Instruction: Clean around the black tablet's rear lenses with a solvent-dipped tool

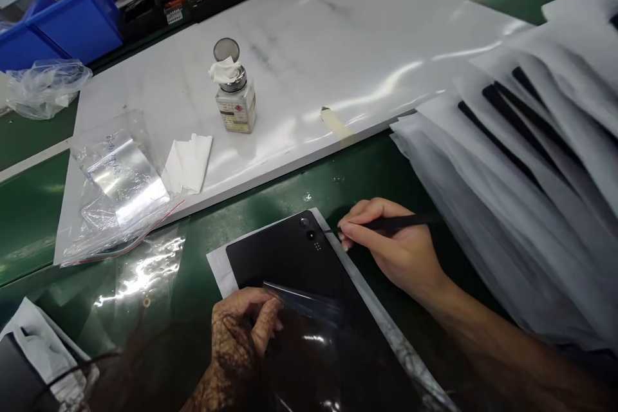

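Two hands are down on the black tablet (294, 257), which lies camera-side up on a white sheet on the green mat (290, 190). The right hand (396, 248) is closed around a thin black tool (400, 223), pen-style, tip touching the tablet's edge just past the fingertips. The left hand (241, 328) pinches a clear film (309, 306) that's peeling up off the tablet's back, right beside its thumb. Beyond both hands sits a white board (338, 45) carrying a small solvent bottle (235, 103), folded wipes (189, 163) and a plastic bag (120, 187). Crowding the right hand's outer side, a stack of white-sleeved tablets (531, 161) overhangs the mat.
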The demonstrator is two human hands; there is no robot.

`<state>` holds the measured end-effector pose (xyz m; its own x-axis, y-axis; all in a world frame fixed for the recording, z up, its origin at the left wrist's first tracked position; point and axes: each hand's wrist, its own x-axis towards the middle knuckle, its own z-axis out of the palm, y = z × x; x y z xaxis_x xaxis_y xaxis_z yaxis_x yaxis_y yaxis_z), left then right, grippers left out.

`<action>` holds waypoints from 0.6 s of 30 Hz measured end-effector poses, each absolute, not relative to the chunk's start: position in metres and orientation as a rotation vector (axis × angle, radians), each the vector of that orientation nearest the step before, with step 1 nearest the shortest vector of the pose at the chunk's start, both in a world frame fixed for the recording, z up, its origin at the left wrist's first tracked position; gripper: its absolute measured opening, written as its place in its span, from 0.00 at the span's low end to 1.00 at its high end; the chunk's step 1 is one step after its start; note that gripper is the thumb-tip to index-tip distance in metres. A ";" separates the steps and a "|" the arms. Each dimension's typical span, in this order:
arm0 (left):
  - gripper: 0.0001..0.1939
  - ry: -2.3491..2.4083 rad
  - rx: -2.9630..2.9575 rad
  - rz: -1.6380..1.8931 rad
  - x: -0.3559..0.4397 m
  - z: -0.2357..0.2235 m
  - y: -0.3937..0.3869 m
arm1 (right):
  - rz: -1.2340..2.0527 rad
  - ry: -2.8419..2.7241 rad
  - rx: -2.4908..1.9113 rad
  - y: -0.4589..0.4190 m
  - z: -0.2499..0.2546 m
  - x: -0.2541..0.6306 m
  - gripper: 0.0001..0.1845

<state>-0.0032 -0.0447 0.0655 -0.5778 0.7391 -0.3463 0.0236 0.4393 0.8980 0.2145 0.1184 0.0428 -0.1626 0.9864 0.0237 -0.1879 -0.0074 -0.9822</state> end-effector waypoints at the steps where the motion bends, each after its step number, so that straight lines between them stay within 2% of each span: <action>1: 0.14 1.935 0.658 1.187 -0.006 0.065 -0.044 | 1.401 -1.169 -1.019 0.121 0.040 0.213 0.30; 4: 0.15 1.884 0.775 1.116 -0.018 0.064 -0.042 | 1.402 -1.181 -1.085 0.122 0.035 0.212 0.33; 8: 0.12 1.748 0.902 0.945 -0.035 0.064 -0.041 | 1.442 -1.240 -1.075 0.118 0.030 0.218 0.31; 16: 0.14 1.703 0.826 0.941 -0.036 0.064 -0.044 | 1.449 -1.320 -1.039 0.116 0.027 0.221 0.30; 18: 0.12 1.692 0.799 0.947 -0.035 0.064 -0.044 | 1.431 -1.336 -1.040 0.115 0.027 0.221 0.29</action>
<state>-0.0350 -0.0440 0.0643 -0.2846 0.8520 -0.4394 0.0715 0.4759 0.8766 0.2207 0.1153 0.0272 -0.2497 0.9683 -0.0038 -0.0623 -0.0200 -0.9979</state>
